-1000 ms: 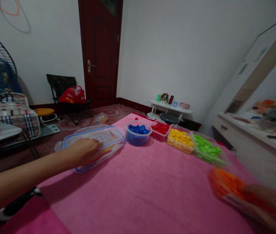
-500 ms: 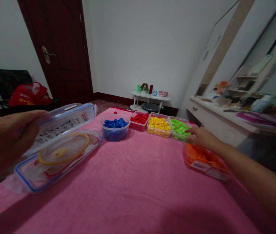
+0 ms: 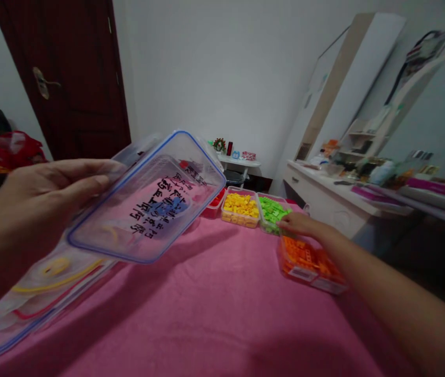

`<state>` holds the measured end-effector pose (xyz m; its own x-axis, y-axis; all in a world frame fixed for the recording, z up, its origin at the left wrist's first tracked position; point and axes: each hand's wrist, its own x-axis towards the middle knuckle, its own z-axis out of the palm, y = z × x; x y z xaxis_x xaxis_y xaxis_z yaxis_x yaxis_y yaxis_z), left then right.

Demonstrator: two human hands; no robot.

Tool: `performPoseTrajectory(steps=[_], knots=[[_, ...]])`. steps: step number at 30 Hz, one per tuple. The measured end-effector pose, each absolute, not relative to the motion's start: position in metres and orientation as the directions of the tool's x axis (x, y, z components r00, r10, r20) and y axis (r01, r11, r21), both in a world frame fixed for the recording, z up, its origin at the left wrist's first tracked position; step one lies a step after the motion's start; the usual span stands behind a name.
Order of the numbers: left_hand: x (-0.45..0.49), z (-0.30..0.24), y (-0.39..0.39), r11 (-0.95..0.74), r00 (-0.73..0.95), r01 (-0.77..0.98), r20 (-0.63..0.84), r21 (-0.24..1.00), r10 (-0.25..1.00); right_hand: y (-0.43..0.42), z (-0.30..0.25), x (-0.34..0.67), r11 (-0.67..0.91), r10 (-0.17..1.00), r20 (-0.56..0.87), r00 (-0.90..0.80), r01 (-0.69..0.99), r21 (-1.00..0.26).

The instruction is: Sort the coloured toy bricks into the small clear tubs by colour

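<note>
My left hand (image 3: 52, 201) pinches the edge of a clear plastic lid (image 3: 126, 222) with a blue seal and black handwriting. The lid is raised and tilted, and blue pieces show dimly through it. Below that hand lie more clear lids, one with a yellow ring (image 3: 59, 266). My right hand (image 3: 299, 224) reaches across to the near right corner of a clear container (image 3: 268, 229) of green blocks (image 3: 273, 208). Its fingers curl down onto that corner; the fingertips are partly hidden. Under my right forearm sits a container (image 3: 301, 273) of orange blocks (image 3: 300, 252).
A container (image 3: 240, 221) of yellow blocks and a partly covered container of red blocks (image 3: 218, 199) stand left of the green one on the pink cloth (image 3: 207, 293). Beyond are a small white table (image 3: 246, 162) and, at right, a cluttered dresser (image 3: 324, 201).
My left hand has lifted the lid and swung it right, across the container of blue pieces. The right hand stays at the green blocks' container. The view has turned slightly right.
</note>
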<state>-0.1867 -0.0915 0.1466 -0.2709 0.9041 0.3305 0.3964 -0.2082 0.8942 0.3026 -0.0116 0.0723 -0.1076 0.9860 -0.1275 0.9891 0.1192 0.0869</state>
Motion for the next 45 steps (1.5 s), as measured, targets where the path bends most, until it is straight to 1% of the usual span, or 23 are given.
performPoseTrajectory(steps=[2, 3, 5, 6, 7, 8, 9, 10, 11, 12, 13, 14, 16, 21, 23, 25, 26, 28, 31, 34, 36, 39, 45], knots=[[-0.159, 0.157, -0.094, -0.263, -0.235, 0.224, 0.314, 0.938, 0.92, -0.013, 0.075, 0.302, 0.101, 0.987, -0.138, -0.085, 0.989, 0.109], [-0.152, 0.154, -0.095, -0.275, -0.214, 0.143, 0.301, 0.951, 0.929, -0.014, 0.077, 0.3, 0.066, 0.992, -0.113, -0.052, 0.99, 0.121], [-0.146, 0.143, -0.092, -0.274, -0.171, 0.004, 0.27, 0.962, 0.948, -0.019, 0.083, 0.287, -0.003, 0.999, 0.046, -0.001, 0.996, 0.093], [-0.145, 0.136, -0.088, -0.267, -0.138, -0.058, 0.257, 0.962, 0.957, -0.023, 0.085, 0.276, 0.0, 0.988, 0.157, -0.005, 1.0, 0.029], [-0.144, 0.13, -0.084, -0.252, -0.092, -0.115, 0.243, 0.961, 0.966, -0.029, 0.088, 0.262, 0.053, 0.963, 0.268, -0.032, 0.996, -0.071], [-0.141, 0.124, -0.079, -0.232, -0.044, -0.16, 0.228, 0.959, 0.973, -0.037, 0.089, 0.245, 0.159, 0.937, 0.339, -0.083, 0.966, -0.202], [-0.138, 0.119, -0.075, -0.205, 0.003, -0.19, 0.209, 0.96, 0.978, -0.046, 0.089, 0.225, 0.258, 0.928, 0.352, -0.122, 0.891, -0.372], [-0.133, 0.113, -0.072, -0.172, 0.052, -0.202, 0.186, 0.964, 0.981, -0.056, 0.088, 0.205, 0.329, 0.932, 0.324, -0.162, 0.752, -0.571], [-0.127, 0.107, -0.069, -0.14, 0.091, -0.201, 0.161, 0.97, 0.983, -0.067, 0.086, 0.185, 0.346, 0.938, 0.286, -0.195, 0.557, -0.755], [-0.121, 0.101, -0.068, -0.11, 0.123, -0.193, 0.136, 0.975, 0.983, -0.076, 0.083, 0.167, 0.322, 0.94, 0.25, -0.233, 0.362, -0.875], [-0.114, 0.095, -0.068, -0.081, 0.154, -0.195, 0.112, 0.977, 0.982, -0.085, 0.079, 0.152, 0.295, 0.935, 0.237, -0.263, 0.21, -0.932], [-0.108, 0.09, -0.068, -0.055, 0.182, -0.212, 0.095, 0.976, 0.979, -0.093, 0.074, 0.14, 0.284, 0.939, 0.263, -0.22, 0.07, -0.956], [-0.099, 0.08, -0.069, -0.015, 0.229, -0.272, 0.079, 0.962, 0.97, -0.103, 0.066, 0.129, 0.253, 0.957, 0.264, -0.12, -0.1, -0.962], [-0.087, 0.061, -0.075, 0.091, 0.285, -0.451, 0.046, 0.888, 0.957, -0.112, 0.062, 0.141, 0.199, 0.98, 0.189, 0.07, -0.198, -0.96], [-0.084, 0.056, -0.079, 0.095, 0.324, -0.502, 0.085, 0.859, 0.942, -0.117, 0.062, 0.145, 0.219, 0.97, 0.177, 0.164, -0.287, -0.933], [-0.08, 0.053, -0.083, 0.116, 0.37, -0.525, 0.103, 0.843, 0.923, -0.125, 0.062, 0.145, 0.196, 0.97, 0.113, 0.216, -0.411, -0.89], [-0.079, 0.052, -0.084, 0.13, 0.379, -0.533, 0.099, 0.836, 0.92, -0.129, 0.062, 0.145, 0.156, 0.976, 0.064, 0.206, -0.469, -0.869], [-0.079, 0.048, -0.086, 0.158, 0.38, -0.548, 0.076, 0.822, 0.922, -0.138, 0.061, 0.145, 0.033, 0.993, -0.032, 0.11, -0.539, -0.842], [-0.082, 0.043, -0.085, 0.214, 0.406, -0.568, 0.045, 0.795, 0.913, -0.148, 0.058, 0.146, -0.09, 0.996, -0.086, -0.032, -0.55, -0.83], [-0.086, 0.04, -0.087, 0.28, 0.486, -0.558, 0.034, 0.782, 0.873, -0.154, 0.054, 0.148, -0.102, 0.995, -0.077, -0.069, -0.555, -0.825], [-0.087, 0.04, -0.089, 0.283, 0.505, -0.539, 0.036, 0.794, 0.862, -0.155, 0.05, 0.148, -0.09, 0.996, -0.069, -0.06, -0.554, -0.828], [-0.086, 0.04, -0.093, 0.247, 0.467, -0.514, 0.026, 0.821, 0.884, -0.157, 0.045, 0.148, -0.104, 0.994, -0.101, -0.039, -0.581, -0.807], [-0.084, 0.038, -0.092, 0.113, 0.348, -0.494, 0.077, 0.862, 0.934, -0.155, 0.036, 0.147, -0.182, 0.977, -0.207, -0.057, -0.731, -0.657]])
